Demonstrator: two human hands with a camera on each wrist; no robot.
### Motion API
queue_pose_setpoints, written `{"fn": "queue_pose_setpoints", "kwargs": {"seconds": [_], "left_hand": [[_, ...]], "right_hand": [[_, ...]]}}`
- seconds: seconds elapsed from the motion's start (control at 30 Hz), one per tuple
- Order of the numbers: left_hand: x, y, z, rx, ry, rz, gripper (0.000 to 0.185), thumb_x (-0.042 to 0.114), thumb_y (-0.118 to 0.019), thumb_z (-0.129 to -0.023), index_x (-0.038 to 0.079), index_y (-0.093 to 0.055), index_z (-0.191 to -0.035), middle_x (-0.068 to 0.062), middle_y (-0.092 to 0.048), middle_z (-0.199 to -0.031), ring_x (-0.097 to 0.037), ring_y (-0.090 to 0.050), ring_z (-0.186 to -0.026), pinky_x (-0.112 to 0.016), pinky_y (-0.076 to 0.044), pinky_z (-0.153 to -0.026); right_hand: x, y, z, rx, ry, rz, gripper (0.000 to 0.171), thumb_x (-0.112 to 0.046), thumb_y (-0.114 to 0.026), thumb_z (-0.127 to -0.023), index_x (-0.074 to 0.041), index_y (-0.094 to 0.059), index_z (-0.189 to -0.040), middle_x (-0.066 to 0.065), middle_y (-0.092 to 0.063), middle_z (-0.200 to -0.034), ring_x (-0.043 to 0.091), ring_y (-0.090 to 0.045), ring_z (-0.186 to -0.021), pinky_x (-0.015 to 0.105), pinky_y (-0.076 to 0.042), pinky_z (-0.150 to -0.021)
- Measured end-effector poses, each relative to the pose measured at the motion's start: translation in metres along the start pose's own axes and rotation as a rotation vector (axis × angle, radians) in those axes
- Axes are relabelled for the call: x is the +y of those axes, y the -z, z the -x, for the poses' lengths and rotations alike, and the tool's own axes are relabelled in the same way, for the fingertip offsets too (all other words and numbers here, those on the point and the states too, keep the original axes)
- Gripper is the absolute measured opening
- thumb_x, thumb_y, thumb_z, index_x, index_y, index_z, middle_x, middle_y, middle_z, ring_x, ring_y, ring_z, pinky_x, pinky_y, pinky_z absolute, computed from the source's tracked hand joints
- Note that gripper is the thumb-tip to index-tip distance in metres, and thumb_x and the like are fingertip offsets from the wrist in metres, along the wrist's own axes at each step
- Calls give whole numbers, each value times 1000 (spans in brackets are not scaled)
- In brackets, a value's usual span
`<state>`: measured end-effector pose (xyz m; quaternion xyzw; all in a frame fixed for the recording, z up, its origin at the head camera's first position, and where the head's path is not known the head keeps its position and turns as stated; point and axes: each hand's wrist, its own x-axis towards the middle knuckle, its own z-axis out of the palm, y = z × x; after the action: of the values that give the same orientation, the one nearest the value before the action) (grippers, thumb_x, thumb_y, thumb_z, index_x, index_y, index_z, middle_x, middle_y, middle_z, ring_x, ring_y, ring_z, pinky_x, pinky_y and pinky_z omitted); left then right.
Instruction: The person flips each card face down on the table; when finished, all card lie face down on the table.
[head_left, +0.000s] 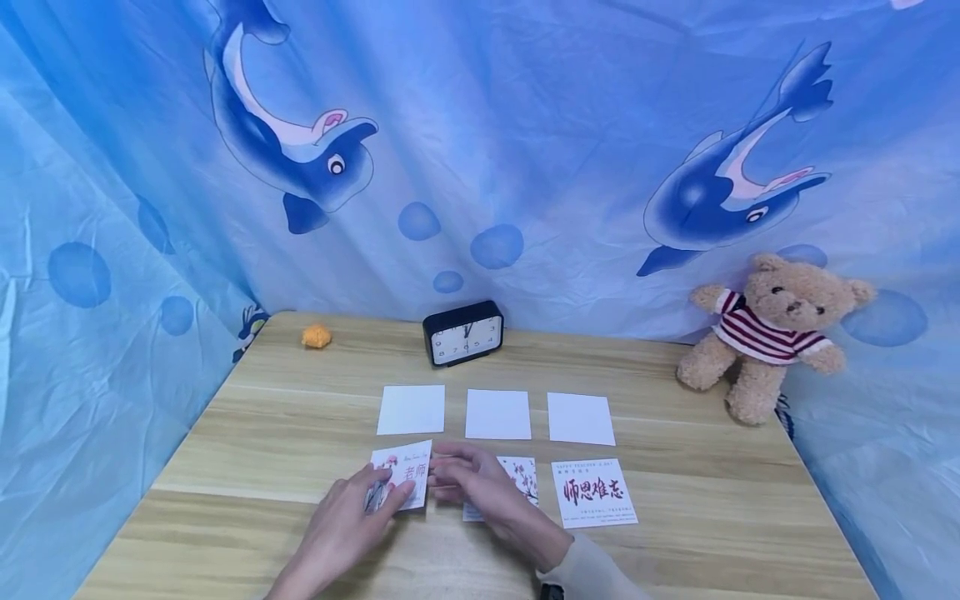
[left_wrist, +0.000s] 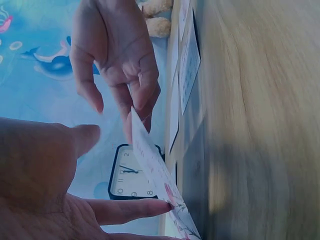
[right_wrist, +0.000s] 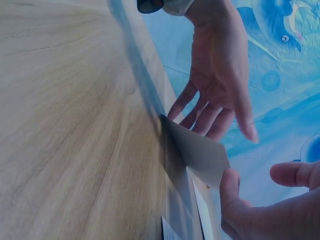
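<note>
A square greeting card [head_left: 405, 467] with pink blossoms and red characters is raised at a slant above the wooden table, between my two hands. Fingers of my left hand [head_left: 352, 504] lie against its printed face, fairly straight, while the thumb stands apart in the left wrist view. My right hand [head_left: 480, 483] touches the opposite edge with its fingers, its thumb also away from the card. The card's plain back [right_wrist: 200, 152] shows in the right wrist view. Partly hidden under my right hand lies a blossom-branch card [head_left: 521, 475]. Beside it is a card with red calligraphy [head_left: 596, 493].
Behind the printed cards lie three blank white cards: a left one [head_left: 411, 409], a middle one [head_left: 498, 414] and a right one [head_left: 581, 418]. A black clock [head_left: 463, 333], an orange lump [head_left: 317, 336] and a teddy bear [head_left: 765, 333] sit near the table's back edge.
</note>
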<state>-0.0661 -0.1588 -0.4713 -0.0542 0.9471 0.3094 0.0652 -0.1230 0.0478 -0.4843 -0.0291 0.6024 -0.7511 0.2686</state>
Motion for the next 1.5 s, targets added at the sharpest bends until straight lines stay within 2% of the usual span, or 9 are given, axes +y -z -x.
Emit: {"fn": "queue_pose_setpoints", "kwargs": {"seconds": [0.3,0.4,0.6,0.7,0.77,0.93,1.1,1.3,1.5], "left_hand": [[6,0,3,-2,9,20,88,74,-55,-95,1,-59,-145,-29,-61,-143,-46,-60,-130,-63,-51,-104],[7,0,3,3,9,22,90,74,-58,-93,-1,-58,-144,-28,-64,-139,-42,-64,-125,-58,-55,-98],[8,0,3,8,21,56,88,74,-62,-91,5,-59,-145,-19,-69,-134,-27,-66,-114,-38,-54,-84],[8,1,2,0,24,68,86,75,-61,-91,8,-59,-144,-17,-70,-133,-26,-66,-113,-37,-54,-82],[7,2,2,-6,20,86,81,74,-61,-92,11,-61,-143,-18,-69,-134,-28,-67,-115,-43,-58,-86],[8,3,3,-22,-27,248,59,64,-66,-94,21,-66,-134,-18,-69,-137,-29,-75,-111,-50,-63,-92],[8,4,5,-6,-99,405,41,49,-68,-99,22,-69,-130,-7,-71,-136,-21,-76,-108,-35,-65,-87],[2,3,5,35,-169,533,32,33,-67,-103,16,-69,-129,-6,-72,-132,-15,-75,-106,-20,-62,-88],[-3,5,4,29,-188,718,28,21,-65,-104,6,-67,-127,-17,-70,-128,-11,-75,-101,-26,-64,-87]], "right_hand": [[-1,-3,-1,-61,-12,-43,37,-8,-59,-103,7,-57,-137,22,-69,-125,16,-76,-92,30,-64,-90],[0,-4,-1,-80,-10,-49,36,-8,-57,-104,7,-57,-136,22,-69,-123,16,-76,-90,31,-65,-90],[4,-7,-4,-125,-6,-39,31,-6,-55,-104,5,-57,-133,18,-71,-117,15,-76,-86,32,-65,-88],[8,-9,-5,-157,-3,-29,31,-7,-57,-104,3,-56,-134,20,-74,-114,16,-76,-87,31,-66,-86],[10,-10,-6,-176,-5,-19,33,-8,-58,-104,1,-56,-135,22,-75,-114,17,-77,-89,31,-66,-86],[16,-13,-8,-181,-6,2,34,-6,-63,-101,-1,-56,-134,20,-76,-115,19,-77,-91,33,-66,-86],[19,-15,-9,-141,17,26,37,-8,-67,-99,-1,-56,-134,15,-76,-112,20,-76,-92,36,-66,-86],[19,-15,-10,-83,52,90,46,-19,-75,-97,-3,-58,-136,13,-71,-120,20,-73,-97,40,-66,-84],[19,-15,-11,-23,82,177,52,-26,-79,-94,-6,-58,-137,15,-61,-141,26,-68,-119,37,-63,-89]]}}
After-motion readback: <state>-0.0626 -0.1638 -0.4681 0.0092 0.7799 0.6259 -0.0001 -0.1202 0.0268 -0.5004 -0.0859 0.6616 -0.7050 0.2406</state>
